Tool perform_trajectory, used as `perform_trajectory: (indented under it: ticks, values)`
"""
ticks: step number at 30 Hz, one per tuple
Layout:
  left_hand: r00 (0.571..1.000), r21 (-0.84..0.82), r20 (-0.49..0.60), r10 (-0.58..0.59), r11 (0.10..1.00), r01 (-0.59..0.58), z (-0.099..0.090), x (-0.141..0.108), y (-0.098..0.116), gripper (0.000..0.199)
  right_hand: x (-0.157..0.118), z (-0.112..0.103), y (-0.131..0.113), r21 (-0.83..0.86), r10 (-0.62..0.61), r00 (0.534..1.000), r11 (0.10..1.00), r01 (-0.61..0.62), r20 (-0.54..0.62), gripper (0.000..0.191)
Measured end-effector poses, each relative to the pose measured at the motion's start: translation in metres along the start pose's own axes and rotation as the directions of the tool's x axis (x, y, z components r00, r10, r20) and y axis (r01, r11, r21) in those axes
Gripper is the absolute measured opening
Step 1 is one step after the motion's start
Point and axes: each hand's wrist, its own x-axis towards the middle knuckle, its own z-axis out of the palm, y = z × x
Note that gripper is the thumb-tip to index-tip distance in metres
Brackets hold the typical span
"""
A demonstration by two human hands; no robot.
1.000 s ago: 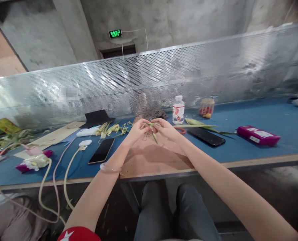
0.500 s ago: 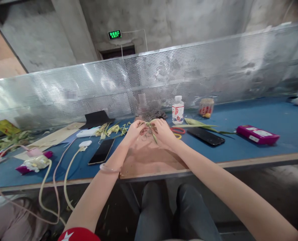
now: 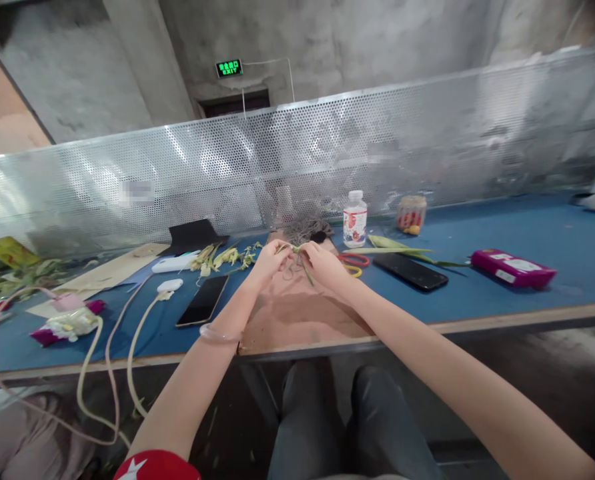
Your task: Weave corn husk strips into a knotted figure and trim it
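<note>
Over a brown board [image 3: 297, 320] at the table's front edge, both hands meet around a thin green leaf strip [image 3: 306, 272]. My left hand [image 3: 271, 260] pinches its left part, which loops at the fingertips. Closed on the strip close by is my right hand [image 3: 320, 261], with one end hanging down between the hands. Behind them lies a tangle of grey thread [image 3: 305, 230] with a small black item. Scissors with red and yellow handles [image 3: 356, 261] rest just right of my right hand.
Right: a white bottle [image 3: 355, 220], a jar [image 3: 411, 215], long green leaves [image 3: 400, 245], a black phone [image 3: 410, 271] and a purple packet [image 3: 512, 269]. Left: another phone [image 3: 202, 301], cables, withered leaves [image 3: 227, 257], papers [image 3: 110, 273]. A perforated metal screen [image 3: 297, 160] stands behind.
My right hand has turned slightly and its fingers have drawn in more tightly. The hanging piece of the leaf strip looks narrower and shows less.
</note>
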Motion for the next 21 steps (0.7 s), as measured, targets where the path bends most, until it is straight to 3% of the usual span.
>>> perform_trajectory:
  ticks: [10,15,21]
  values:
    - [1.0,0.039,0.014,0.01,0.999,-0.011,-0.0002,-0.0005,0.0015,0.015,-0.0008,-0.0063,-0.0024,-0.138,-0.021,0.997,0.99,0.03,0.07,0.022]
    - [1.0,0.037,0.03,0.005,0.999,-0.006,-0.0003,-0.0016,0.0033,0.017,-0.0022,-0.0056,0.0002,-0.108,-0.061,0.998,0.992,0.064,0.032,0.022]
    - [0.999,0.023,0.029,0.03,0.999,-0.031,0.0009,-0.0027,0.0043,0.021,-0.002,-0.0068,-0.0017,-0.109,-0.02,1.0,0.994,0.021,0.006,0.024]
